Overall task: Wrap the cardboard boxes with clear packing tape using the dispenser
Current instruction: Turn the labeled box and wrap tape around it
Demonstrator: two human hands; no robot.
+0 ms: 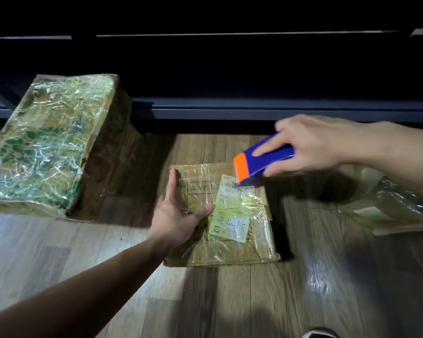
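A flat cardboard box (239,242) with pale labels lies on the wooden floor, its top covered in clear tape. My left hand (178,213) rests on the box's left side, fingers straight along the edge and thumb spread over the top. My right hand (313,145) grips a blue tape dispenser (266,154) with an orange blade end, held just above the box's far right corner, blade pointing down at the upper label.
A larger tape-wrapped box (51,142) with green print stands at the left. Another taped package (396,208) lies at the right edge. A dark cabinet base (254,108) runs along the back. A shoe tip (320,334) shows at the bottom.
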